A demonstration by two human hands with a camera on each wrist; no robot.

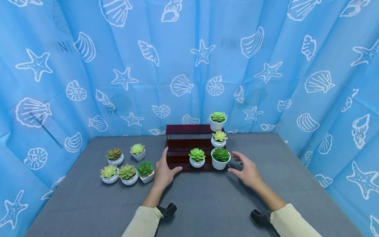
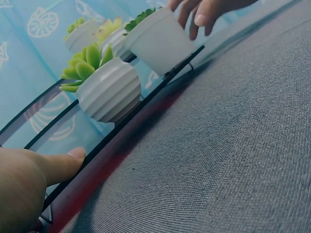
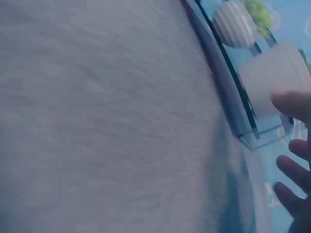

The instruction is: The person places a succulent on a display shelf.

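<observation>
A dark red three-tier shelf rack (image 1: 182, 144) stands at the back of the table. My left hand (image 1: 163, 172) is at its left end, fingers extended along the side. The thumb (image 2: 63, 167) lies at the front edge of the lowest tier. My right hand (image 1: 248, 171) is beside the right end, fingers apart and slightly bent, around nothing. Its thumb is close to a white pot with a dark green succulent (image 1: 220, 164); whether they touch I cannot tell. Left of that pot, on the same tier, sits a ribbed white pot with a bright green succulent (image 1: 197, 162).
On the rack's right side, a yellow-green succulent (image 1: 219, 141) occupies the middle tier and a green one (image 1: 217, 122) the top. Several potted succulents (image 1: 128, 176) stand on the grey table left of my left hand. A blue shell-print curtain (image 1: 189, 65) hangs behind.
</observation>
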